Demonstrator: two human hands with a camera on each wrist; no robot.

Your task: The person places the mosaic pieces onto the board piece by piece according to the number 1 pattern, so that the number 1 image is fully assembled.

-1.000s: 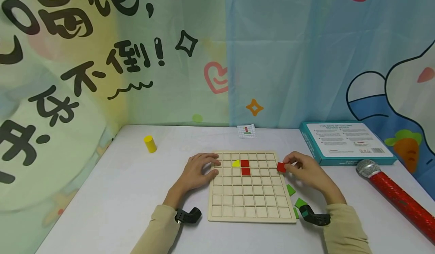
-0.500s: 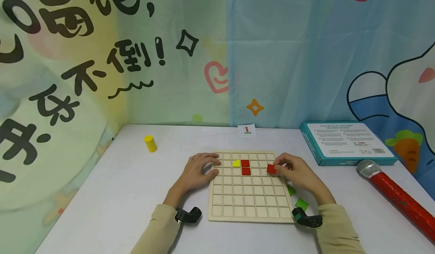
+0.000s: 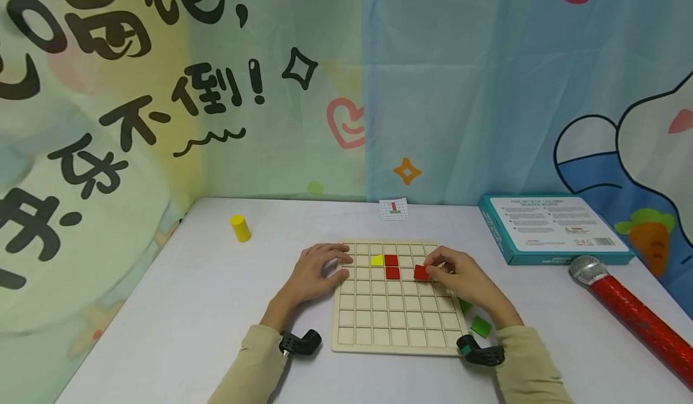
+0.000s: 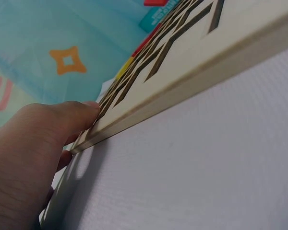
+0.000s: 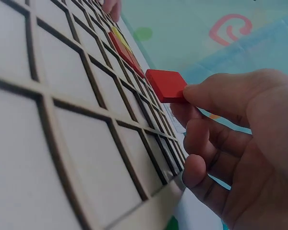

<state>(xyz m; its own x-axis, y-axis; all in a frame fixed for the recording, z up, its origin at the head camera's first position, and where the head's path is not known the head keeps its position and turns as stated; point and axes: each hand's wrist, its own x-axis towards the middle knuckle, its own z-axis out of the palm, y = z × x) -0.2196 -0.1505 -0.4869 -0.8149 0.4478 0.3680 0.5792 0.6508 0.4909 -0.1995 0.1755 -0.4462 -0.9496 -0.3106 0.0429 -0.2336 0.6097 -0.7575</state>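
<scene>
My right hand (image 3: 467,279) pinches a red square tile (image 3: 420,273) between thumb and forefinger, over the right part of a wooden grid board (image 3: 397,320). In the right wrist view this red tile (image 5: 165,85) is tilted above the grid cells. My left hand (image 3: 318,267) rests at the board's upper left edge; the left wrist view shows the thumb (image 4: 81,115) touching the rim. Two red tiles (image 3: 391,267) lie one below the other in the board, with a yellow rounded piece (image 3: 376,261) left of the upper one.
Green pieces (image 3: 480,326) lie right of the board, partly behind my right hand. A small pattern card (image 3: 393,209) lies behind the board. A yellow cylinder (image 3: 240,228) stands back left. A teal box (image 3: 557,229) and a red microphone (image 3: 633,314) lie at the right.
My right hand has moved left, carrying the red tile from the board's right edge to over its grid. The left hand has stayed in place.
</scene>
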